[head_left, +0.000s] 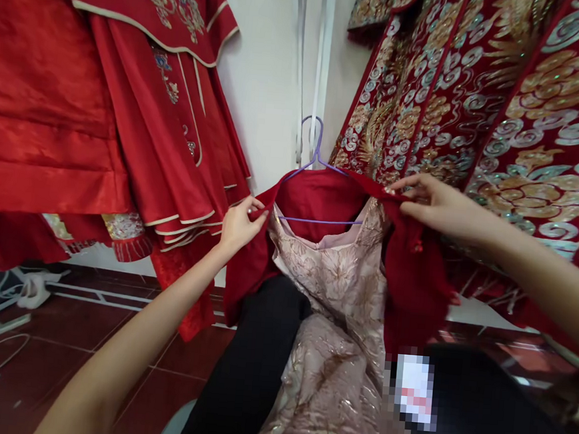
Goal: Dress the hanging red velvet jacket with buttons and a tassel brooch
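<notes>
A dark red jacket (419,287) hangs on a purple hanger (316,153), around the shoulders of a pink and gold brocade dress (339,288). My left hand (241,225) pinches the jacket's left edge near the dress strap. On the other side, my right hand (428,200) grips the jacket's right edge, fingers closed on the cloth. Between my hands the jacket is spread apart, so its inner back shows behind the dress neckline. The dress's lower part drapes down between my legs.
Red garments (148,99) hang at the left, and richly embroidered ones (478,111) at the right. White straps (324,59) hang before the wall above the hanger. A power strip (5,327) and white cables lie on the tiled floor. A pixelated patch covers something near my right leg.
</notes>
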The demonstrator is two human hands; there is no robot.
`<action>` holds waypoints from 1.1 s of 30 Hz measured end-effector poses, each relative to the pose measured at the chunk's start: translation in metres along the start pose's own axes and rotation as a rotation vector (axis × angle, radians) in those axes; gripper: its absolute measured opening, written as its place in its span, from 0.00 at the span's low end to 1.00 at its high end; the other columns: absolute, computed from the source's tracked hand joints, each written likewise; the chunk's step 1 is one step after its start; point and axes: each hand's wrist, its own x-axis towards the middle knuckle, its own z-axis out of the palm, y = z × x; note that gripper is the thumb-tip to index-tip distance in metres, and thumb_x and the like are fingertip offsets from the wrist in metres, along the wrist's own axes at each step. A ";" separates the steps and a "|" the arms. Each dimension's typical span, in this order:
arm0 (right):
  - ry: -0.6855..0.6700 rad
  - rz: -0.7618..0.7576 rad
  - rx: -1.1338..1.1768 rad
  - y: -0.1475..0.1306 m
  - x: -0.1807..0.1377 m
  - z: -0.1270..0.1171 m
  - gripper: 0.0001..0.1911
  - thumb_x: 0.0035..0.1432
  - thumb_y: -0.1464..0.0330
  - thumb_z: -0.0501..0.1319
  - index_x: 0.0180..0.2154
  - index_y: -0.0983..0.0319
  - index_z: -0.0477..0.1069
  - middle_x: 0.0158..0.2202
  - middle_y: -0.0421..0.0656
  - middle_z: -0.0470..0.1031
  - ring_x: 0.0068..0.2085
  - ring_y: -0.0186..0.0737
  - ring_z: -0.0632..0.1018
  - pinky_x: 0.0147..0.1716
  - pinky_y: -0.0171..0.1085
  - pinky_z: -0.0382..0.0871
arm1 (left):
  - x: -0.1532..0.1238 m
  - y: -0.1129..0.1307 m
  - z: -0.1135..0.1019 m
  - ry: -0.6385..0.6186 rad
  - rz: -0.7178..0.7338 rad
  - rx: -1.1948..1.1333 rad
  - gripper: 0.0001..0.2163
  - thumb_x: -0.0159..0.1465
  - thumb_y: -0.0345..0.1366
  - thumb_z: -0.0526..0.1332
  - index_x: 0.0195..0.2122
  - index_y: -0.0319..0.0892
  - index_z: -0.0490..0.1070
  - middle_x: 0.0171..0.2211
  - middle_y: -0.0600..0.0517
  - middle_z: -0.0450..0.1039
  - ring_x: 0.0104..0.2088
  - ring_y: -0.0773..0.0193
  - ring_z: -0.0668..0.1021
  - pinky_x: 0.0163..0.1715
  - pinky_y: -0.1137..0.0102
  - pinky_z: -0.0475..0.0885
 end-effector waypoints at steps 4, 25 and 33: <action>0.049 -0.050 -0.180 0.022 -0.003 0.016 0.30 0.46 0.71 0.64 0.52 0.63 0.60 0.39 0.48 0.70 0.31 0.39 0.73 0.33 0.40 0.70 | 0.004 -0.006 0.010 -0.096 -0.011 -0.080 0.06 0.57 0.39 0.61 0.32 0.43 0.71 0.31 0.53 0.76 0.33 0.63 0.77 0.36 0.70 0.70; -0.351 -0.279 0.345 -0.013 -0.052 0.133 0.19 0.59 0.66 0.55 0.52 0.57 0.56 0.42 0.45 0.67 0.38 0.38 0.73 0.35 0.39 0.72 | 0.051 0.042 0.045 -0.197 0.092 -0.374 0.17 0.63 0.50 0.55 0.35 0.41 0.73 0.36 0.49 0.76 0.38 0.61 0.77 0.44 0.66 0.70; 0.198 -0.490 -0.365 -0.010 -0.020 0.071 0.19 0.63 0.62 0.53 0.54 0.60 0.66 0.48 0.53 0.68 0.52 0.54 0.68 0.52 0.54 0.62 | 0.047 -0.001 0.046 -0.176 0.070 0.046 0.18 0.69 0.47 0.44 0.48 0.44 0.67 0.46 0.46 0.74 0.48 0.56 0.75 0.50 0.61 0.65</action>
